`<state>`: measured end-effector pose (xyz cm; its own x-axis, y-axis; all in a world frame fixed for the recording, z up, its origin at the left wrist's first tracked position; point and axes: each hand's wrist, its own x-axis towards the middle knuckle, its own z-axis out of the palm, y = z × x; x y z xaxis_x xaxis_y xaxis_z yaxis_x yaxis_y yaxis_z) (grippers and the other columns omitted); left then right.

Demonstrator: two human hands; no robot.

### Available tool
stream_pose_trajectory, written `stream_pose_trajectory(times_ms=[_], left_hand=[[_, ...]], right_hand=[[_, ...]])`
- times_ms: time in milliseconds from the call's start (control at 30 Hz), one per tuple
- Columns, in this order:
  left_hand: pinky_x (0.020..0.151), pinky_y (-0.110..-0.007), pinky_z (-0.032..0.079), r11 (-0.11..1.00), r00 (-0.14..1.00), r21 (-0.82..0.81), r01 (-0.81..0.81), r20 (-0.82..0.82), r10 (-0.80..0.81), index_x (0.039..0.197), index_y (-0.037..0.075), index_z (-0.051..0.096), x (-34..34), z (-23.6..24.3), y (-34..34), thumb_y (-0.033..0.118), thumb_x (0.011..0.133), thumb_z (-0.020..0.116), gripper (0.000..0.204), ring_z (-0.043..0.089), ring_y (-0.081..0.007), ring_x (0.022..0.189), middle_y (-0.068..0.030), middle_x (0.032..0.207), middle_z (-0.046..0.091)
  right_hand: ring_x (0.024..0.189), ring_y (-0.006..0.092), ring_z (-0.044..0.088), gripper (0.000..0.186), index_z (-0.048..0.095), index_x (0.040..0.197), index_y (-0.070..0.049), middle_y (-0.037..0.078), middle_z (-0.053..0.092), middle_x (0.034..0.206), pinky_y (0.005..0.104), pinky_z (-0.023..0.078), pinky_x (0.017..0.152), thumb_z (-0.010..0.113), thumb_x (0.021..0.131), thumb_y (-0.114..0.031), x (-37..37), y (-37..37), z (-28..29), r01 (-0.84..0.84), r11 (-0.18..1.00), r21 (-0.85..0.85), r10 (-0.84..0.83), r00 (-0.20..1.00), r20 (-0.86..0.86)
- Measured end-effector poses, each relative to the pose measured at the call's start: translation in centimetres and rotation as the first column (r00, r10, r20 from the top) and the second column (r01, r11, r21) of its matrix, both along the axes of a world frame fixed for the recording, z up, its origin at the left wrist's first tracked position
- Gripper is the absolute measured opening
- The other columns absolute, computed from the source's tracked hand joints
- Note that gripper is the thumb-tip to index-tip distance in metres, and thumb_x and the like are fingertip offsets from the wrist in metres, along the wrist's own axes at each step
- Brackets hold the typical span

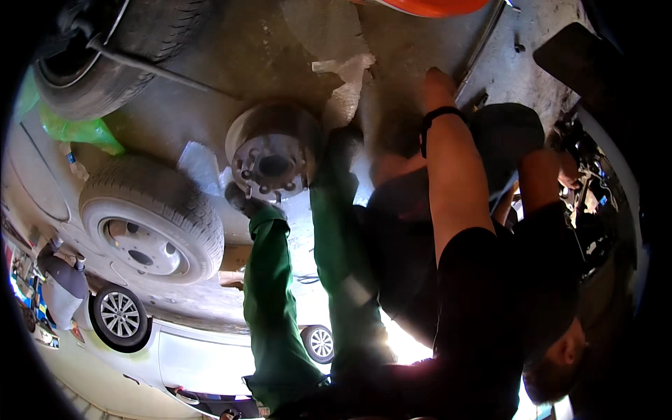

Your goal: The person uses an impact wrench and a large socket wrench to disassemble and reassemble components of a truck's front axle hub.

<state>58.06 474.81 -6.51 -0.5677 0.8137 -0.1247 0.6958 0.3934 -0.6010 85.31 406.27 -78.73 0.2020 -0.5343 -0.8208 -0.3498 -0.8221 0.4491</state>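
1. Grip first: the left hand lies against the lower left edge of the brake drum and the right hand against its right rim. Both hands are in deep shadow, so I cannot tell whether the fingers are curled onto the drum or lie flat on it.
2. That drum sits just left of the frame's centre. Its round face, with a ring of studs and a dark centre hole, is turned toward the camera.
3. From the grip, the drum lies between the two hands: up and right of the left hand, left of the right hand. Its axis points out at the viewer, so the hands bracket it across its width. Neither hand is clearly the nearer; both are at the rim.
4. Both forearms, in green sleeves, rise from the lower edge, nearly parallel and stretched out long. The left sleeve ends below the drum, and the right sleeve reaches higher alongside it.
5. Just right of the sleeves, a co-worker in a black shirt stretches a bare arm with a dark wristband toward the upper middle of the frame, apart from the drum.
6. Left of centre lies a loose wheel with its tyre. A second tyre lies at upper left, with a long bar across it and a green bag just below it.
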Motion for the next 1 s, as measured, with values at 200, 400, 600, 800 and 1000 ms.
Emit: stream_pose_trajectory(times_ms=[200,400,600,800,1000], left_hand=[[0.065,-0.044,0.044,1.000,0.999,-0.015,0.010,-0.047,-0.011,0.106,0.014,0.055,3.8,-5.7,-1.8,0.032,0.086,0.046,0.028,0.058,-0.0234,0.083,-0.0048,0.099,0.055],[0.067,-0.044,0.043,1.000,0.997,-0.009,0.016,-0.079,-0.016,0.107,0.015,0.055,5.4,-9.0,-2.3,0.033,0.086,0.046,0.029,0.058,-0.0233,0.084,-0.0048,0.100,0.055],[0.068,-0.044,0.043,0.999,0.996,-0.023,0.034,-0.077,-0.036,0.108,0.015,0.055,5.8,-8.4,-2.7,0.033,0.086,0.046,0.030,0.057,-0.0231,0.085,-0.0047,0.101,0.055],[0.069,-0.044,0.042,0.988,0.995,-0.118,0.100,0.012,-0.099,0.109,0.015,0.054,5.9,-6.6,0.4,0.033,0.086,0.045,0.031,0.057,-0.0229,0.086,-0.0046,0.103,0.055],[0.070,-0.044,0.042,0.936,0.972,-0.270,0.228,0.113,-0.205,0.110,0.015,0.054,6.5,-3.0,6.0,0.033,0.086,0.045,0.032,0.057,-0.0228,0.087,-0.0045,0.104,0.055]], right_hand=[[0.097,0.0318,0.062,0.026,0.062,0.105,-0.006,0.018,0.064,0.102,0.0412,0.051,0.076,0.060,0.083,-0.020,-5.1,-4.0,-7.5,-0.330,0.943,0.037,0.331,0.931,-0.156],[0.097,0.0321,0.062,0.026,0.062,0.105,-0.006,0.018,0.064,0.102,0.0418,0.051,0.075,0.060,0.082,-0.020,-9.0,-6.1,-11.9,-0.454,0.889,0.053,0.456,0.875,-0.159],[0.096,0.0324,0.062,0.026,0.062,0.104,-0.006,0.018,0.064,0.101,0.0424,0.051,0.074,0.061,0.082,-0.020,-10.6,-7.1,-12.1,-0.502,0.864,0.032,0.503,0.861,-0.072],[0.083,0.0293,0.059,0.025,0.061,0.103,-0.007,0.015,0.062,0.095,0.0395,0.047,0.073,0.054,0.084,-0.022,-4.4,-0.8,-5.5,0.278,0.901,0.334,-0.429,0.686,0.588],[0.063,0.0236,0.053,0.014,0.055,0.090,-0.006,0.012,0.055,0.073,0.0347,0.044,0.055,0.046,0.088,-0.017,-3.2,11.7,11.8,0.521,-0.340,0.783,-0.740,-0.662,0.119]])
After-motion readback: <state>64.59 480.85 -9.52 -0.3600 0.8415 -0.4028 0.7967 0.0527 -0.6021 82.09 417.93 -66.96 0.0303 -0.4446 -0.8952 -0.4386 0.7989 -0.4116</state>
